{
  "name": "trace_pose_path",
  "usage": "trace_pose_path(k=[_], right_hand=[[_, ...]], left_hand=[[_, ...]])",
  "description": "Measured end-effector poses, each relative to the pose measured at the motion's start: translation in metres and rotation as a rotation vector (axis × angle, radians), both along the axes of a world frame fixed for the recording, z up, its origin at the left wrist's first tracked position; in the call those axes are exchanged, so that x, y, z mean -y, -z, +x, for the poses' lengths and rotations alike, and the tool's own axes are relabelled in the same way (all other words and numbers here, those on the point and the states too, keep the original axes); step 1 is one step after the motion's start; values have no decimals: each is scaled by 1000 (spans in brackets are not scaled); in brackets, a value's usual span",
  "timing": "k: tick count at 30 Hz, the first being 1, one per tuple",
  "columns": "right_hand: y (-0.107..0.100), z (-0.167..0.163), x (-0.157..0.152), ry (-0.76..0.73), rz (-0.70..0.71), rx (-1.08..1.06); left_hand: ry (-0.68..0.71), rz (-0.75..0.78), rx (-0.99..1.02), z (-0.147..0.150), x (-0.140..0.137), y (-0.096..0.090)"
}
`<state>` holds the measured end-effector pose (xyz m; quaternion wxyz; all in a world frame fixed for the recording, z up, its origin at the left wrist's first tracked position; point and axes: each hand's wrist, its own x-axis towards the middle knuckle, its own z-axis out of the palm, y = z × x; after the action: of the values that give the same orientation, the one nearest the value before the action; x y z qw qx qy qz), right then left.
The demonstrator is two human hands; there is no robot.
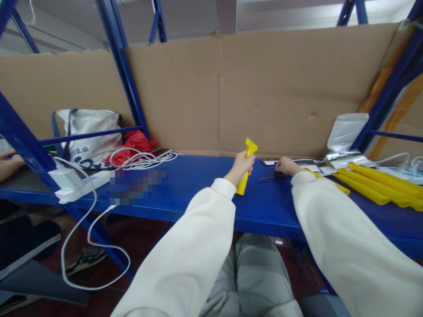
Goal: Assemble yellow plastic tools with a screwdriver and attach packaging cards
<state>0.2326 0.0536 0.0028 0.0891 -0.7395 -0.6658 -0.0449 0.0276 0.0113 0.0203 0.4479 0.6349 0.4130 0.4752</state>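
Note:
My left hand is closed round the middle of a yellow scraper, held tilted above the blue shelf top. Its flared head points up and away, and the lower end of its handle sticks out below my fingers. To the right, my right hand is closed on what looks like a screwdriver, whose thin dark shaft points left. The screwdriver's handle is mostly hidden under the fingers. Beyond this hand lies a flat black-and-white strip. Several yellow handles lie side by side beyond my right forearm.
Cardboard sheets wall off the back between blue posts. Silver packaging stands at the right rear. On the left are a cloth bag, a red plastic bag, coiled white cables and a power strip. Another person's hand shows far left.

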Motion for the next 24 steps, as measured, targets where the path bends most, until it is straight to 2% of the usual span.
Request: trace_pose_path(k=[3,7,10,12,14,16,24], right_hand=[[2,2,1,-15,37,-47],[5,2,-1,-34,149,-151],[8,-7,-3,-119,264,-368],[8,-17,-2,-242,303,-597],[8,-29,2,-377,273,-825],[7,-40,7,-460,221,-963],[2,-52,24,-425,139,-1063]], left_hand=[[61,-173,134,-2,0,1],[112,-319,156,-10,-2,4],[157,-364,111,-14,1,5],[187,-386,65,-14,4,6],[209,-398,29,-14,5,6],[220,-399,11,-13,5,8],[221,-388,0,-13,-4,17]])
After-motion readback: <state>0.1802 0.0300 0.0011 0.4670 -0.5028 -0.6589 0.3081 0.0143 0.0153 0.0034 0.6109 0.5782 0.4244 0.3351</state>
